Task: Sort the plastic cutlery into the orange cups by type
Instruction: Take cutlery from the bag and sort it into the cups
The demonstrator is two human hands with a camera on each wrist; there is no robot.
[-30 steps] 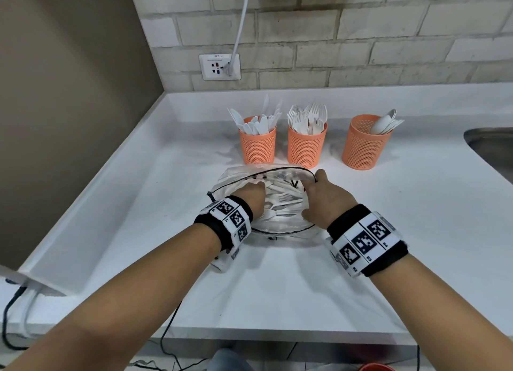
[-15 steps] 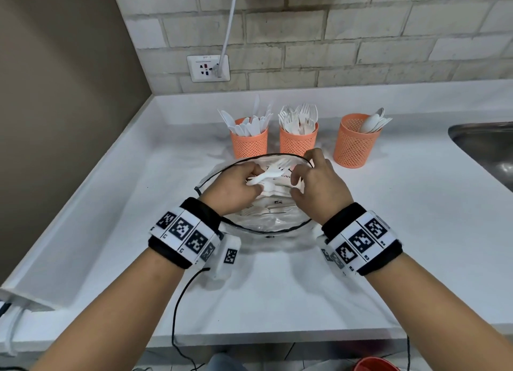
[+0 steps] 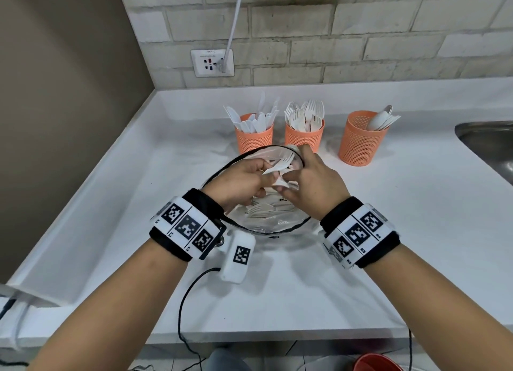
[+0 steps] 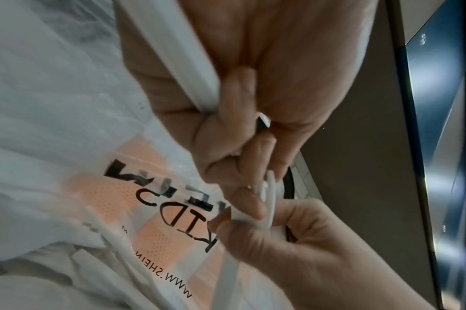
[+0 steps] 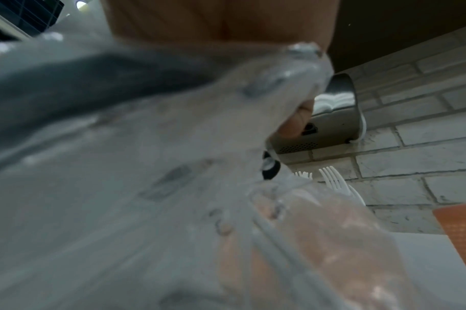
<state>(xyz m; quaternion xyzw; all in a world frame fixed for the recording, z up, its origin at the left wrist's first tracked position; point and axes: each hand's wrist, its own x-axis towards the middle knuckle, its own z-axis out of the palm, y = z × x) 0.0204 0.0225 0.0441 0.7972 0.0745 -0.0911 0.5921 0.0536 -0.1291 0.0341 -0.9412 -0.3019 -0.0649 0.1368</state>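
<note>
Three orange mesh cups stand in a row at the back: the knife cup (image 3: 254,138), the fork cup (image 3: 304,137) and the spoon cup (image 3: 359,144). In front lies a clear plastic bag (image 3: 266,223) with a black rim, holding loose white cutlery. Above it, my left hand (image 3: 266,173) grips a white fork (image 3: 281,162) with its tines towards the cups. The left wrist view shows the left hand (image 4: 240,167) curled round white handles. My right hand (image 3: 288,184) pinches a white cutlery piece (image 3: 279,183) right against the left hand. The blurred bag (image 5: 147,167) fills the right wrist view.
A steel sink (image 3: 488,145) lies at the right edge. The brown wall (image 3: 69,106) bounds the counter on the left. A socket with a white cable (image 3: 212,63) is on the brick wall. A black cable (image 3: 183,301) hangs over the front edge.
Both hands came up out of the bag with white cutlery in them. They now meet above the bag. The view has tilted a little.
</note>
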